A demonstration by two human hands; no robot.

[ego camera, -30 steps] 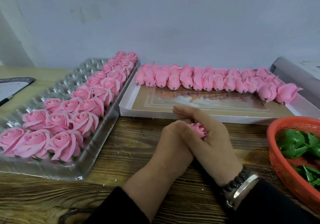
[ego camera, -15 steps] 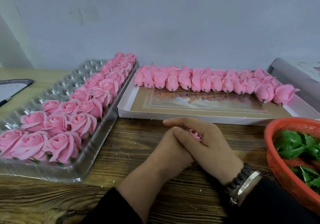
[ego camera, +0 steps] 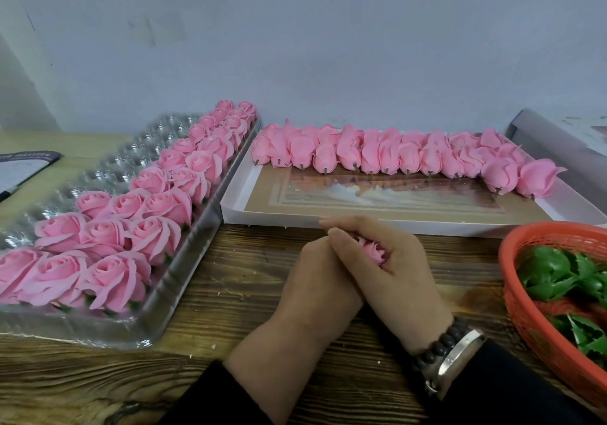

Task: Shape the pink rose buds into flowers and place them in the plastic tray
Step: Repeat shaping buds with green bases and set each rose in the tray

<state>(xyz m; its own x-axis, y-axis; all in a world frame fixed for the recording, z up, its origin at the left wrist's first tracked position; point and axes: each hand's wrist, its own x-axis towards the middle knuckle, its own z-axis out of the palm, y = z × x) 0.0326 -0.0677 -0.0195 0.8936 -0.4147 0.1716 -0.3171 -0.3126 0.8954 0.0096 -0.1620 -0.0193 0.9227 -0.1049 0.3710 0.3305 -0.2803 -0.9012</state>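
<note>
While both hands (ego camera: 361,270) cup bud (ego camera: 372,252), box edge (ego camera: 361,226) touches fingertips (ego camera: 325,224).

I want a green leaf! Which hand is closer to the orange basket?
The right hand. It sits nearer the orange basket, at the table's right side, cupping a pink rose bud. The left hand presses against it from the far side, farther from the basket.

Both hands cup one pink rose bud (ego camera: 372,251) over the wooden table; the left hand (ego camera: 315,280) overlaps the right hand (ego camera: 399,277). Shaped flowers (ego camera: 138,224) fill the plastic tray (ego camera: 108,329); unshaped buds (ego camera: 394,155) line the flat box (ego camera: 410,224).
</note>
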